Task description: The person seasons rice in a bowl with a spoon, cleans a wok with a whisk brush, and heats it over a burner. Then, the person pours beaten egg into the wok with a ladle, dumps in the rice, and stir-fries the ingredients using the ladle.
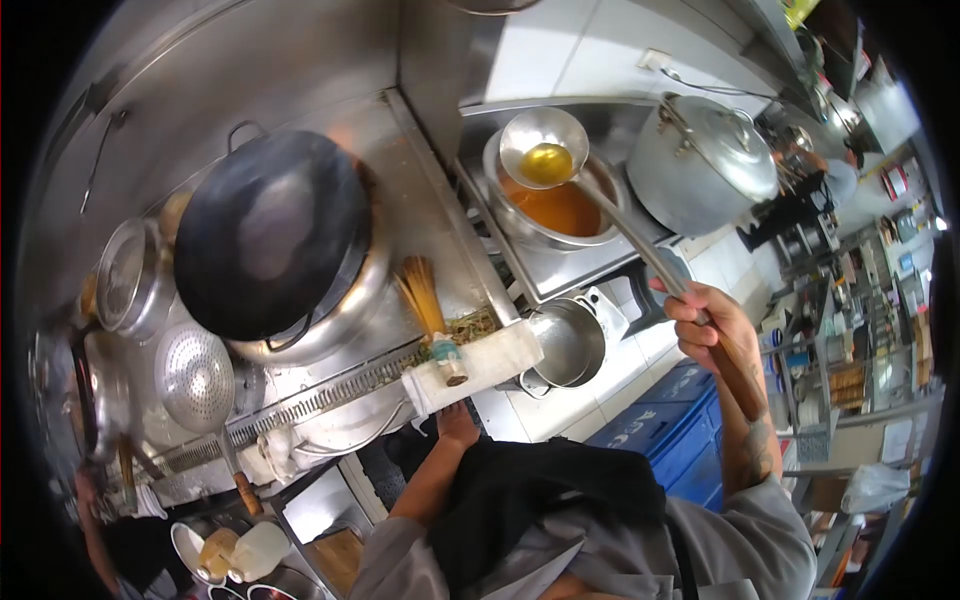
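My right hand (705, 322) is wrapped round the handle of a long ladle (625, 228). Its metal bowl, with clear yellow liquid in the bottom, is held above a round metal pot (612, 200) of orange-brown liquid. My left hand (457, 426) is low at the stove's front edge, just under a folded white towel (490, 362); its fingers are mostly hidden. On the burner to the left sits a dark wok (270, 235) with nothing in it, an orange glow at its rim. A bamboo wok brush (425, 295) lies between wok and towel.
A large lidded pot (680, 170) stands at the back right, an open pot (567, 343) lower down. A perforated skimmer (195, 380) lies left, beside a metal strainer (130, 270). Blue crates (660, 425) are at my right. Other people show at far left and far right (815, 190).
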Demonstrator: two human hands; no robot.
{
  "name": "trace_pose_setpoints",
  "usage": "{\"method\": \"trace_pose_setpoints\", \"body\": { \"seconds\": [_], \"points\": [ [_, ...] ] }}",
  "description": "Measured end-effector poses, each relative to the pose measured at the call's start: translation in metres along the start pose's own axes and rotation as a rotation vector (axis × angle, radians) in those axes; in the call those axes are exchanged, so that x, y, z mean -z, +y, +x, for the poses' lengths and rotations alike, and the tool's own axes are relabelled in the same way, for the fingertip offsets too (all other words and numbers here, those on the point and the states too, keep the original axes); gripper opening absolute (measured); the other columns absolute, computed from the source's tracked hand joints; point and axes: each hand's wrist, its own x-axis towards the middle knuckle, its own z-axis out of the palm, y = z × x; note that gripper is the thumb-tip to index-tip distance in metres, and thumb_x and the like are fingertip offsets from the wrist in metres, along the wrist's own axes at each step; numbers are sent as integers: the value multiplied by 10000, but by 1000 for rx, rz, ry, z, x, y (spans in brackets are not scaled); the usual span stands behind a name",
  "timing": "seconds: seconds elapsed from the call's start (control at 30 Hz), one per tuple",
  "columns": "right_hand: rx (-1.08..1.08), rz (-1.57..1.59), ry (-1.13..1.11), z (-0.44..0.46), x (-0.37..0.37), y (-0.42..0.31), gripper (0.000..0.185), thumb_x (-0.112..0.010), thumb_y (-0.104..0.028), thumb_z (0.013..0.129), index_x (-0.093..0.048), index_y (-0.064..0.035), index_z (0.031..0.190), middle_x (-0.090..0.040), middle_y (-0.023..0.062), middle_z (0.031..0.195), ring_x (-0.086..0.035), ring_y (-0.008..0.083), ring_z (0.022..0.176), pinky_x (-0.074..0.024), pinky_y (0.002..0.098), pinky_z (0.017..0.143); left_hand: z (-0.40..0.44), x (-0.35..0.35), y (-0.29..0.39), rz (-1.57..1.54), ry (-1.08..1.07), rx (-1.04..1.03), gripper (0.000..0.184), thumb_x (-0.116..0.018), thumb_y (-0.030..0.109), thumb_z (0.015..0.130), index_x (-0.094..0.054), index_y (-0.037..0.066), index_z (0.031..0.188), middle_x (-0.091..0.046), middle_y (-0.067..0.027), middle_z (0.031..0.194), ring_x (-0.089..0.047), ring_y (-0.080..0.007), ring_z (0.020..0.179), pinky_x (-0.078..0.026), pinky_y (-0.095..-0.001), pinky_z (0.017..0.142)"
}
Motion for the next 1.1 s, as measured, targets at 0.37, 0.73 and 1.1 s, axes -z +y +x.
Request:
{"method": "trace_pose_setpoints", "body": {
  "seconds": [0.37,0.73,1.1],
  "points": [
    [-470,294,-619,183,-115,76,415,-449,-138,943,-394,53,1307,-487,-6,782,-459,57,500,-349,250,405,-55,9,-32,-451,219,66,850,-682,410,728,-351,-10,1389,-401,-269,1382,-386,-422,1289,-357,-520,1043],
    [32,-895,-418,182,-195,155,322,-565,-58,854,-541,33,1161,-519,19,627,-489,97,411,-392,247,382,-294,-152,-201,-1115,218,816,766,-529,508,894,-363,-93,1338,-516,-298,1273,-494,-431,1199,-379,-448,1031],
    [132,-366,-51,81,-119,74,354,-524,-71,859,-519,40,1194,-537,42,685,-439,94,384,-339,236,337,-348,-151,-178,-1280,193,979,716,-523,508,897,-394,-90,1269,-531,-293,1211,-512,-423,1150,-390,-451,994]
  ]
}}
